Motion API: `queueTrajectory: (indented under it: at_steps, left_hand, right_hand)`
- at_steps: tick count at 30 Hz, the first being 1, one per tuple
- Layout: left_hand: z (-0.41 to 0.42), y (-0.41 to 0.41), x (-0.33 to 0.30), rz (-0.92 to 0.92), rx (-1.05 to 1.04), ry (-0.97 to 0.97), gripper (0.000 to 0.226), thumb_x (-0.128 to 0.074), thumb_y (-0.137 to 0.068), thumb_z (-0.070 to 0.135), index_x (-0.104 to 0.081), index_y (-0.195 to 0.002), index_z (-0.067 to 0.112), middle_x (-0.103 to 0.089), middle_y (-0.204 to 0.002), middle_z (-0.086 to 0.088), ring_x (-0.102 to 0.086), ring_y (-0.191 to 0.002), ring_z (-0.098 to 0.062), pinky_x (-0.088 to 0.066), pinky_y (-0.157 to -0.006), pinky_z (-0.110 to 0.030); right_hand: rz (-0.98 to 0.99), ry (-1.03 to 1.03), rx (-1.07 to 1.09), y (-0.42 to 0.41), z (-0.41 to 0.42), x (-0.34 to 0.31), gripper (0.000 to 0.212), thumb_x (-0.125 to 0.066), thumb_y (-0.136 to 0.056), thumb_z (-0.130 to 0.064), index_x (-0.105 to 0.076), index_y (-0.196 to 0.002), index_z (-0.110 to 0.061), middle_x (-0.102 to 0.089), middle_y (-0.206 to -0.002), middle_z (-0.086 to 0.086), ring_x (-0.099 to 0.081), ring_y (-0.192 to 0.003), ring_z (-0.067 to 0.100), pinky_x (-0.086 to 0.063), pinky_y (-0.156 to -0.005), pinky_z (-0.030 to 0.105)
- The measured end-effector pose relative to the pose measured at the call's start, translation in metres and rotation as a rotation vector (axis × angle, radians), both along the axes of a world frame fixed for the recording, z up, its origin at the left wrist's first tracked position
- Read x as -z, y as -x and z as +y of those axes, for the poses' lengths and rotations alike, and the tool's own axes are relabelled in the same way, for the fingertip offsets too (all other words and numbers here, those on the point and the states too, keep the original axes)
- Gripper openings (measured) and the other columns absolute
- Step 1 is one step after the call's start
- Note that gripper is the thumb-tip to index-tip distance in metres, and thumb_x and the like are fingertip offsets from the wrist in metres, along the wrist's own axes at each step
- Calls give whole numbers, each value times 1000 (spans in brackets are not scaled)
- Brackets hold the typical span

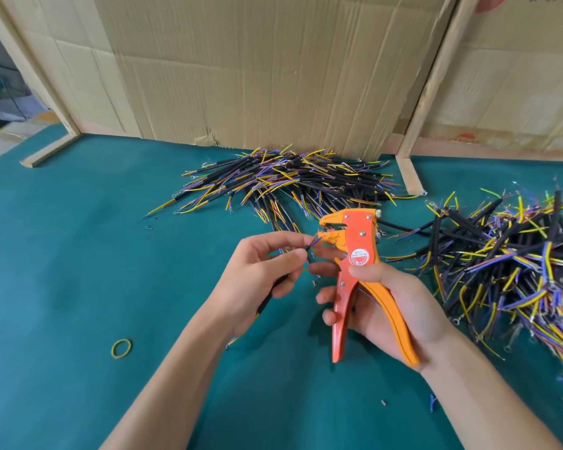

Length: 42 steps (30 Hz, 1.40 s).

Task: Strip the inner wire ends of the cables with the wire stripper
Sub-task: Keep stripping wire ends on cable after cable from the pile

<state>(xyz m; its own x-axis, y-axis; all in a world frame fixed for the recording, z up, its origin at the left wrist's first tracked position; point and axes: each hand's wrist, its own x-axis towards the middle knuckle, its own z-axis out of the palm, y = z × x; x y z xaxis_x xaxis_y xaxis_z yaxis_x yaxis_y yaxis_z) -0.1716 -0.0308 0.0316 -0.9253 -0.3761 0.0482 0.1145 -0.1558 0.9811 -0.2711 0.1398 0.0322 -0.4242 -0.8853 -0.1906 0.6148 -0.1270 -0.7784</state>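
My right hand (390, 306) grips the orange wire stripper (358, 254) by its two handles, jaws pointing left and up. My left hand (260, 267) pinches a short black cable (275, 290) near its upper end. The cable's blue and yellow inner wires reach into the stripper's jaws (330, 237). The cable's lower end sticks out below my left palm.
One pile of black cables with coloured inner wires (293, 180) lies at the back centre, a second pile (514, 261) at the right. A yellow rubber band (121, 348) lies on the green mat (78, 254). Cardboard sheets (257, 66) and wooden battens stand behind.
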Motion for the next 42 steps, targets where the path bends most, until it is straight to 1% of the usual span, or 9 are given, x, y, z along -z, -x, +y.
queueTrajectory:
  at_steps: [2, 6, 11, 16, 20, 29, 35, 38, 42]
  left_hand:
    - [-3, -1, 0, -21, -29, 43, 20, -65, -85, 14, -75, -101, 7, -51, -68, -11, -33, -50, -15, -31, -47, -17]
    - [-4, -1, 2, -11, -100, 74, 11, -61, -95, -3, -70, -99, 1, -68, -112, -15, -37, -58, -19, -33, -49, -19]
    - [-6, 0, 5, -34, -122, 187, 14, -55, -97, -8, -65, -97, 3, -74, -92, -9, -39, -56, -19, -38, -52, -21]
    - [-12, -1, 5, -66, -236, 273, 20, -64, -95, 0, -72, -92, 17, -76, -87, -6, -63, -63, -14, -42, -44, -22]
    - [-14, -1, 4, -65, -278, 320, 21, -65, -95, 3, -74, -92, 22, -76, -83, -5, -68, -61, -14, -41, -39, -21]
    - [-11, -2, 1, -42, -188, 303, 21, -68, -92, 0, -76, -90, 19, -77, -81, -8, -69, -64, -11, -44, -42, -20]
    - [-8, 0, 2, -41, -130, 300, 18, -64, -94, -2, -69, -105, 11, -73, -74, -9, -56, -55, -12, -39, -43, -17]
    - [-7, 0, 3, -37, -126, 297, 17, -63, -95, -2, -70, -102, 11, -71, -71, -4, -51, -53, -8, -36, -46, -8]
    - [-8, 0, 3, -50, -121, 286, 17, -62, -96, 0, -67, -99, 17, -71, -74, -3, -48, -55, -11, -34, -45, -11]
  right_hand:
    - [-18, -2, 38, 2, 1, -1, 52, -66, -79, -20, -68, -129, -6, -67, -120, 21, -67, -81, 30, -57, -68, 43]
    - [-33, 12, 88, 6, 5, -2, 55, -67, -77, -19, -67, -129, -4, -67, -117, 24, -69, -84, 32, -59, -73, 45]
    - [-45, 22, 50, 10, 10, -2, 53, -66, -79, -11, -66, -131, -4, -68, -109, 26, -68, -98, 42, -57, -90, 54]
    - [-60, -40, -39, 12, 13, 0, 41, -56, -97, -19, -63, -137, -14, -63, -135, 23, -64, -112, 51, -52, -95, 62]
    - [-58, -38, -129, 9, 11, 0, 55, -75, -89, -31, -60, -140, -18, -58, -143, 19, -69, -97, 46, -52, -90, 64]
    - [76, -84, -189, 4, 9, -3, 64, -80, -82, -20, -57, -140, -9, -64, -97, 27, -65, -76, 39, -55, -73, 52]
    - [88, -74, -196, 4, 10, -5, 61, -78, -81, -18, -60, -138, -8, -62, -88, 24, -63, -71, 37, -55, -69, 50]
    - [79, -78, -194, 4, 10, -5, 60, -77, -81, -18, -60, -138, -7, -61, -89, 24, -63, -71, 37, -55, -69, 50]
    - [70, -74, -195, 5, 11, -5, 61, -76, -80, -18, -59, -138, -7, -60, -89, 25, -62, -71, 38, -55, -68, 51]
